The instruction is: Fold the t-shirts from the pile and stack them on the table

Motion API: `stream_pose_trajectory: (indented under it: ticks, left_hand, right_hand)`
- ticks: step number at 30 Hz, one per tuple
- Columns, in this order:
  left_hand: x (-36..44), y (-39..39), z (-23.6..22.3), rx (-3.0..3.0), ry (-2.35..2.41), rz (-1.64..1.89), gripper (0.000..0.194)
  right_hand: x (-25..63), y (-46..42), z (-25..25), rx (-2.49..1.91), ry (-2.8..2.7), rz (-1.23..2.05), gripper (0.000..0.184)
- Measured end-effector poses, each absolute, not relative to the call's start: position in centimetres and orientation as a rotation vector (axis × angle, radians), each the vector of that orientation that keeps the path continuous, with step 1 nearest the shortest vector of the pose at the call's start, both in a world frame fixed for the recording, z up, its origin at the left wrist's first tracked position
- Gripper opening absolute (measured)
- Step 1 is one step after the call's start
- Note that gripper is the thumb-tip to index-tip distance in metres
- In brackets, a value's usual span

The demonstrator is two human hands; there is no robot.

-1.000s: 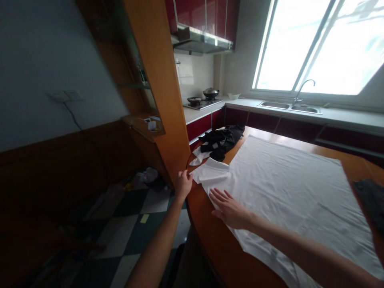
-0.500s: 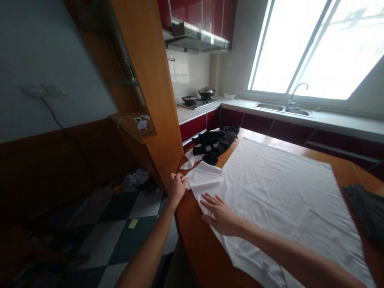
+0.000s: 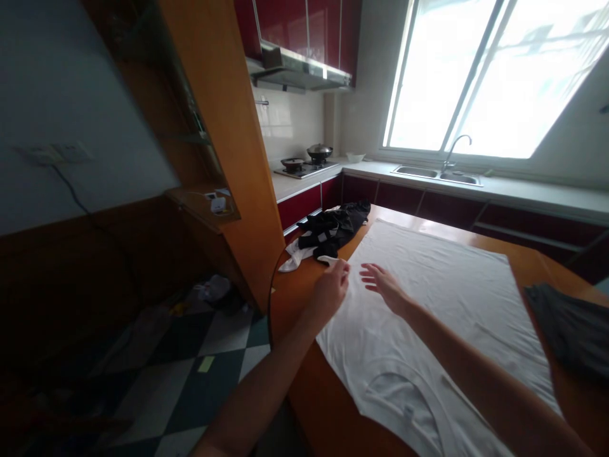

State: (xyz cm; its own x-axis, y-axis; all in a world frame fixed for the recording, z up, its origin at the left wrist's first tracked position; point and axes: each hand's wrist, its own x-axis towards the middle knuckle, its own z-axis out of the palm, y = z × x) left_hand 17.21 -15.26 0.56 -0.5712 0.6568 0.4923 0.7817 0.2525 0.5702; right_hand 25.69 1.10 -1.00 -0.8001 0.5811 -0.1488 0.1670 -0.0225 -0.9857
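A white T-shirt (image 3: 442, 279) lies spread on the wooden table (image 3: 299, 355), its round neckline towards me and its hem towards the window. My left hand (image 3: 332, 289) is closed on the cloth of the left sleeve, at the shirt's left edge. A bit of raised white cloth shows beyond its fingers. My right hand (image 3: 384, 285) is just to the right, over the shirt, with fingers stretched and apart; whether it touches the cloth I cannot tell.
A heap of black and white clothes (image 3: 333, 228) lies at the table's far left. Dark grey cloth (image 3: 571, 327) is at the right edge. Beyond stand a counter with a sink (image 3: 438, 176) and a stove (image 3: 307, 168). A wooden cabinet (image 3: 228, 127) rises on the left.
My left hand has moved right, bringing the sleeve in from beyond the table's edge over the shirt's side. My right hand has shifted right and farther from me.
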Motion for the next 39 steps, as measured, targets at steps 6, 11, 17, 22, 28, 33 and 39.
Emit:
stream_pose_trajectory:
  ticks: [6,11,17,22,28,33,39]
  left_hand:
    - [23.4,-13.1,-2.8,-1.735,-2.376,-1.119,0.039]
    - [24.0,-13.6,-4.4,-1.814,-2.523,-0.898,0.032]
    - [24.2,-13.8,-4.7,-1.949,-2.502,-0.814,0.025]
    - [24.2,-14.1,-4.6,-2.039,-2.365,-0.875,0.033]
    - [24.1,-14.3,-4.1,-2.202,-2.252,-0.823,0.034]
    - [22.6,-16.2,-3.2,-2.407,-2.179,-0.908,0.03]
    - [18.4,-24.1,-3.7,-1.693,-2.512,-1.222,0.032]
  right_hand:
    - [27.3,3.0,-3.4,-0.897,-2.016,1.852,0.045]
    - [27.0,4.1,-5.0,-0.903,-2.126,1.694,0.047]
    - [25.2,4.8,-5.4,-0.877,-2.183,1.502,0.065]
    - [24.5,5.5,-5.7,-0.77,-2.312,1.217,0.074]
    - [25.0,5.9,-6.5,-0.854,-2.556,0.817,0.051]
    - [23.3,5.2,-6.2,-0.761,-2.621,0.62,0.041]
    - [18.6,4.8,-6.0,-0.642,-2.737,0.631,0.023]
